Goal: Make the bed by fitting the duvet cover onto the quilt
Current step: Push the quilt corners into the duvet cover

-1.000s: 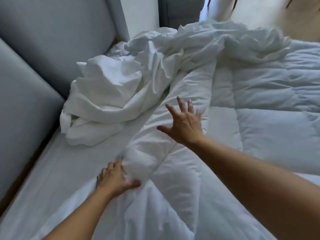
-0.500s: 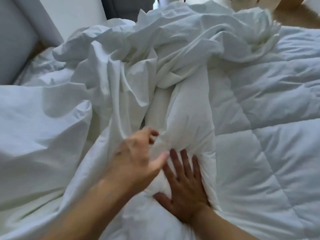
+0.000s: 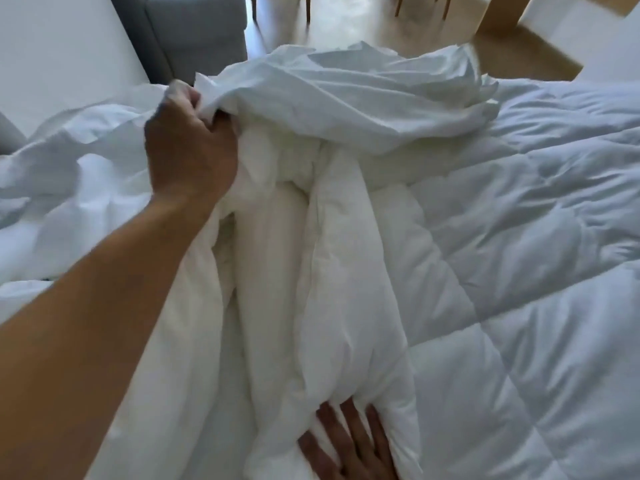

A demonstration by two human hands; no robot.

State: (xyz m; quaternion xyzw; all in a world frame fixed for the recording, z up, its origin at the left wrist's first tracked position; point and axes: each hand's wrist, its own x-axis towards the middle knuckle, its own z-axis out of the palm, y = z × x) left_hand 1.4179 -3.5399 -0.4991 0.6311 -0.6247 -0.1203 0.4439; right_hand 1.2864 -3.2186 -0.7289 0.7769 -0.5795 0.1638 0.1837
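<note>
While the left hand [image 3: 188,147] now grips a bunched edge of the white duvet cover [image 3: 346,95] at about ten o'clock, fingers curled tight into the cloth and lifting it, a second ago that same hand lay low at the near edge of the bed, on the rolled quilt. It has travelled up and away, and the cover, which earlier sat as a crumpled heap off to the left, is now drawn across the top of the view from ten o'clock towards one o'clock, draped over the far end of the quilt's fold. My reading is that the opening of the cover is being pulled over the quilt's end, an early stage of the fitting, with most of the quilt not yet covered.

Moving rightward, the quilt [image 3: 519,271] runs down the centre as a long, thick roll from twelve to six o'clock, then spreads flat and stitched in squares over the whole right half. At about five o'clock the right hand [image 3: 349,445] presses flat on the near end of that roll, fingers straight and spread, pinning it down; half a second ago it was already in this place.

Loose white bedding lies rumpled at nine o'clock. A grey upholstered piece [image 3: 194,26] stands at eleven o'clock, and wooden furniture legs [image 3: 495,12] on a pale floor show at one o'clock. The bunched folds of the roll itself look likely to snag the cover as it comes down.
</note>
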